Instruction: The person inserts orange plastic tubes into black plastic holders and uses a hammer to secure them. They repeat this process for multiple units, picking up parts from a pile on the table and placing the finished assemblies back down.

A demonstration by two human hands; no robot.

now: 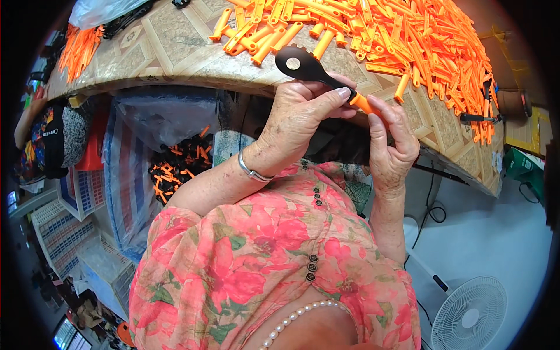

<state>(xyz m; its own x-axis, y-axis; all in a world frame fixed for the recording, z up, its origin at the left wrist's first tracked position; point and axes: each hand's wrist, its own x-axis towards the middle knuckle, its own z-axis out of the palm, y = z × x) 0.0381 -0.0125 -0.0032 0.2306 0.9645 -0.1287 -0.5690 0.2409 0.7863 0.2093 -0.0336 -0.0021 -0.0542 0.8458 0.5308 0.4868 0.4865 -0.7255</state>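
Left hand (297, 114), toward 12 o'clock from the middle of the view, pinches the neck of a black spoon (318, 71) between thumb and curled fingers, its wide end pointing to 11 o'clock and marked by a pale round spot. Right hand (392, 140), toward 2 o'clock, pinches an orange handle (363, 105) between thumb and fingertips; the handle's near end meets the spoon's neck by the left thumb, though whether the two are joined I cannot tell. Around the left wrist sits a silver bangle (249, 168), and below both arms is a floral shirt (256, 251). Just past the hands the worktop (175, 41) curves across the top, carrying a large heap of orange pieces (431, 52) from 12 round to 2 o'clock, and a smaller orange bunch (81, 49) at 10 beside a clear plastic bag (105, 11). Toward 9 o'clock, below the worktop's edge, stands a blue-striped sack (131, 175), with mixed black and orange parts (175, 169) just to its right. Farther off, a green box (525, 175) lies at 3, a white fan (470, 318) at 4, and pale crates (55, 233) between 8 and 9.
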